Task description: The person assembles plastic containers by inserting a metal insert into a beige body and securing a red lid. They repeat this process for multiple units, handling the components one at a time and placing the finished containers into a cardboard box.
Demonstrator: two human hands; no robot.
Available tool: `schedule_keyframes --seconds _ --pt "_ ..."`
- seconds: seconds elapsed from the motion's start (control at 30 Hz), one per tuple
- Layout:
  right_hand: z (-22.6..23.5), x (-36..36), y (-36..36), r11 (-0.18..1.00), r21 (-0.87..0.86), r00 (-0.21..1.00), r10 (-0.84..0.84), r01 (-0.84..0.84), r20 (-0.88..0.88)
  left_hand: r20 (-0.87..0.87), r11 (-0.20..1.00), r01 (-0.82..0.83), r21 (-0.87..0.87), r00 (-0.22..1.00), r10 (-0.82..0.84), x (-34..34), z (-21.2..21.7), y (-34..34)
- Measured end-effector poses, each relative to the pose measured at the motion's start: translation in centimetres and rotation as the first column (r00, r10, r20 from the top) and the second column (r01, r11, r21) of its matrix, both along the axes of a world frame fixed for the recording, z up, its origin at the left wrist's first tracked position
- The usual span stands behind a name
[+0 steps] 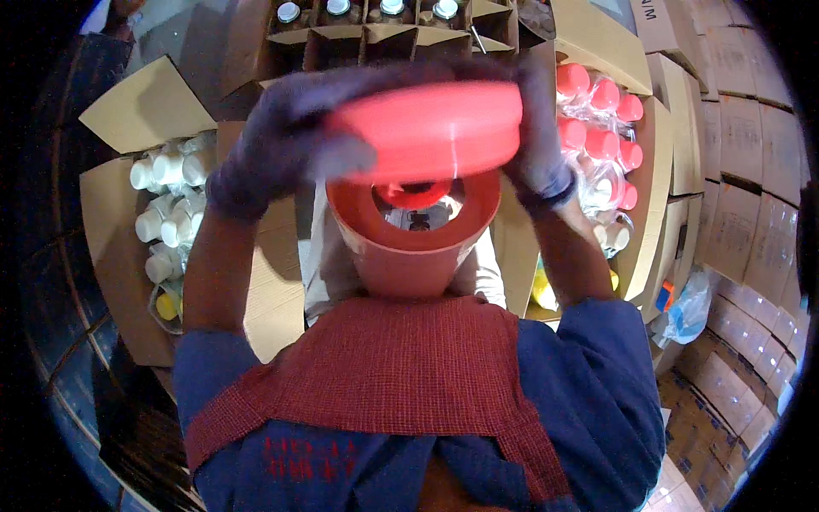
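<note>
My left hand (281, 145), in a dark glove, grips the left side of a round red plastic lid-like piece (431, 128). On the other side my gloved right hand (537, 158) holds its edge, the fingers partly hidden behind it. Motion blurs the piece and the left hand. It is tilted above a red tapered bucket (405, 264) that stands upright between my legs. Through the bucket's mouth shows a red ring-like part (414, 196), with pale and dark shapes below that I cannot make out.
An open carton (119, 247) of white-capped bottles stands at my left. At right, another carton (653, 205) holds red-capped bottles in clear plastic. A divided box (341, 38) with several bottles lies ahead. Stacked cartons (746, 154) line the right side; a plastic bag (689, 311) hangs nearby.
</note>
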State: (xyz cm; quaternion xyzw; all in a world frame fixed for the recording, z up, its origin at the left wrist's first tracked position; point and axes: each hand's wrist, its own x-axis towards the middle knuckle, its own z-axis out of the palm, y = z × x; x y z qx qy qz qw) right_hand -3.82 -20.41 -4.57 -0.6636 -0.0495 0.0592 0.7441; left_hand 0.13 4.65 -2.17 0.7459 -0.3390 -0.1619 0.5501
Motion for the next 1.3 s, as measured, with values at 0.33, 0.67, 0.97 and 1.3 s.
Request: schedule_keyframes --seconds 0.33,0.67,0.97,1.3 --pt "-7.1 -0.2 0.4 0.999 0.025 0.999 -0.040 0.041 -0.017 0.585 0.990 0.017 0.139 0.806 -0.096 -4.2 2.7 -3.7" --pt "-4.7 -0.3 -1.0 0.958 -0.185 0.928 -0.145 0.218 0.344 0.835 0.928 -0.317 0.196 0.551 0.012 -3.4 1.1 -1.5" --pt "-0.7 -1.4 -0.6 0.999 0.004 0.999 -0.039 0.039 0.008 0.664 0.965 -0.223 0.135 0.744 0.079 -6.3 2.5 -0.8" --pt "-0.1 -1.9 -5.1 0.827 0.439 0.934 0.341 -0.350 0.102 0.655 0.927 -0.269 0.262 0.755 0.033 -5.6 1.4 1.9"
